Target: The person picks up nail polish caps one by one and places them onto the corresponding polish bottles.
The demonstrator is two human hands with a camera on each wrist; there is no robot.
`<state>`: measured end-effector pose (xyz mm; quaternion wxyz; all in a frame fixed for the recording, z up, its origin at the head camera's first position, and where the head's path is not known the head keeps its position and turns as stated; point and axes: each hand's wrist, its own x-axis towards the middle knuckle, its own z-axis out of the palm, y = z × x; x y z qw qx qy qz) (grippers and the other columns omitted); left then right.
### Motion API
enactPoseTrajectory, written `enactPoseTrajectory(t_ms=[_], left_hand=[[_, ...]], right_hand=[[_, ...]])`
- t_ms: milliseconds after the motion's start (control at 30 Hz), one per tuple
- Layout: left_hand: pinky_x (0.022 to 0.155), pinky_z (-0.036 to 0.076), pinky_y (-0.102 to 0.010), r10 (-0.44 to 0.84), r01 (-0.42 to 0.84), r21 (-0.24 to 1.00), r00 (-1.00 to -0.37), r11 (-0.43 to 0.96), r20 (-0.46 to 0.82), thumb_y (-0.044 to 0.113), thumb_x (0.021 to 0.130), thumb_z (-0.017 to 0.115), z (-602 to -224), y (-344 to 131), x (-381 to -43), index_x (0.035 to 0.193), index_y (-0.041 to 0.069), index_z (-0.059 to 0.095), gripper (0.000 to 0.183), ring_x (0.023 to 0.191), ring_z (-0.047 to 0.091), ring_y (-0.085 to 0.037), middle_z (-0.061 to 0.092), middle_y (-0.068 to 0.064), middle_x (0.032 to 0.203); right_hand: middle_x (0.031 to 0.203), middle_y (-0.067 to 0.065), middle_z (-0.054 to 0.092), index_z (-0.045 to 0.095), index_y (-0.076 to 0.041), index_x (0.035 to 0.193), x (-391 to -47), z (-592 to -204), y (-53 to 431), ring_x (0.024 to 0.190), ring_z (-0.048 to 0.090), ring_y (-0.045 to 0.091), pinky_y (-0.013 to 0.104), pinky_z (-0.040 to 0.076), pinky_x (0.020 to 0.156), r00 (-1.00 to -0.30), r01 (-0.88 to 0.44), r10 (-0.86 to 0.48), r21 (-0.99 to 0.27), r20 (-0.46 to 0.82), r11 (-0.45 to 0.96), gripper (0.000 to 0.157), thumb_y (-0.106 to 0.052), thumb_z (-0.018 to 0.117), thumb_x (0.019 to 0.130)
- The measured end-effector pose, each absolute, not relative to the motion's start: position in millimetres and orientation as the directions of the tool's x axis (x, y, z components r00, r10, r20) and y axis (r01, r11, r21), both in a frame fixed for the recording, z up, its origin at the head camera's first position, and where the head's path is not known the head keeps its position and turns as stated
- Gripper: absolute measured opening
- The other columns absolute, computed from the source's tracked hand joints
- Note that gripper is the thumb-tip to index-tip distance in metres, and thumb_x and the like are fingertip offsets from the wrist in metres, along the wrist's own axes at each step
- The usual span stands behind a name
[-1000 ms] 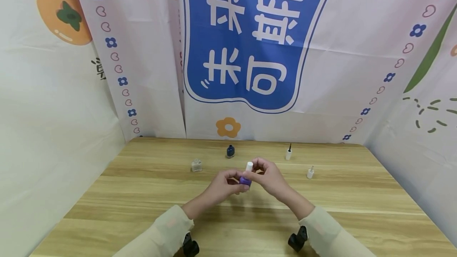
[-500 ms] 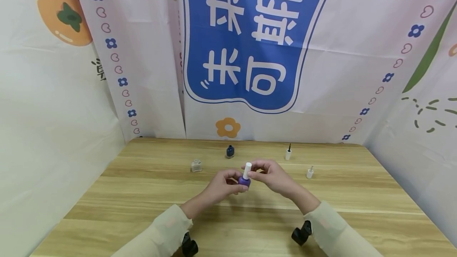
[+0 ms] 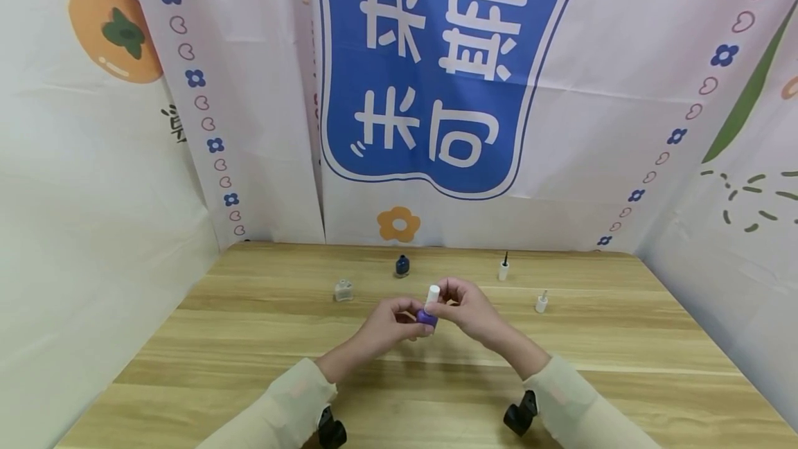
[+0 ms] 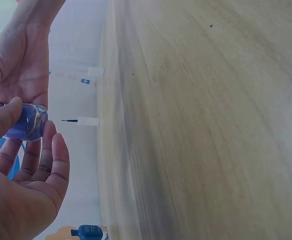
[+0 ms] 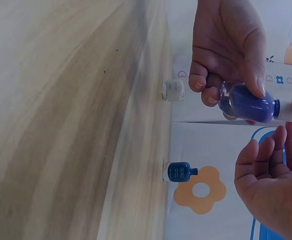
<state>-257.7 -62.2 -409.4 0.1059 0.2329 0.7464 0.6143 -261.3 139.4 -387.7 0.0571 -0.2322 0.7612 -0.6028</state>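
Observation:
A purple nail polish bottle [image 3: 427,318] is held above the middle of the table, its white cap [image 3: 433,293] pointing up. My left hand [image 3: 395,321] grips the glass body between thumb and fingers. With thumb and fingers, my right hand [image 3: 467,307] pinches the cap. In the right wrist view, a short stretch of the bottle's neck [image 5: 276,108] shows between the glass and the cap. The left wrist view shows the bottle's base [image 4: 36,122] under my left thumb, the cap hidden behind the hands.
Beyond my hands stand an uncapped dark blue bottle [image 3: 402,266] and an uncapped clear bottle [image 3: 343,290]. At right, two white caps stand brush up, one with a dark brush [image 3: 503,270], one with a pale brush [image 3: 542,303]. A printed cloth [image 3: 274,192] hangs behind the wooden table [image 3: 249,338].
My right hand and forearm swung slightly right half a second ago, and are back left now, fingers again around the cap. The left hand stays nearly still with the bottle.

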Motion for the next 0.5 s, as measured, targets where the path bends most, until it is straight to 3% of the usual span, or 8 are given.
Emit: enactPoseTrajectory(t_ms=[167,300,500], left_hand=[[0.07,0.056,-0.033,0.478,0.219,0.966,-0.869,0.139,0.128,0.011,0.086,0.075,-410.4,-62.1,-256.9,0.105,0.001,0.068,0.022,0.082,0.063,-0.02,0.066,-0.007,0.095],[0.073,0.056,-0.04,0.468,0.203,0.968,-0.877,0.147,0.113,0.012,0.086,0.075,-409.2,-62.3,-256.8,0.104,0.001,0.068,0.023,0.082,0.063,-0.02,0.065,-0.007,0.096],[0.076,0.055,-0.047,0.464,0.192,0.971,-0.88,0.143,0.105,0.014,0.086,0.076,-408.3,-63.8,-258.1,0.106,0.001,0.067,0.025,0.082,0.063,-0.02,0.065,-0.008,0.097]], right_hand=[[0.085,0.004,0.056,0.058,-0.001,0.098,-259.7,-388.4,137.5,0.081,0.049,0.021,0.026,0.043,0.065,-0.894,-0.274,-0.409,-0.945,0.181,0.18,0.014,-0.009,0.068,0.092],[0.09,0.006,0.058,0.059,0.0,0.105,-261.3,-385.2,141.6,0.085,0.051,0.022,0.027,0.046,0.069,-0.888,-0.28,-0.422,-0.943,0.184,0.178,0.02,-0.01,0.07,0.09],[0.103,0.012,0.058,0.059,0.0,0.123,-266.9,-377.9,153.1,0.096,0.053,0.026,0.032,0.051,0.08,-0.808,-0.325,-0.554,-0.936,0.2,0.137,0.032,-0.014,0.065,0.095]])
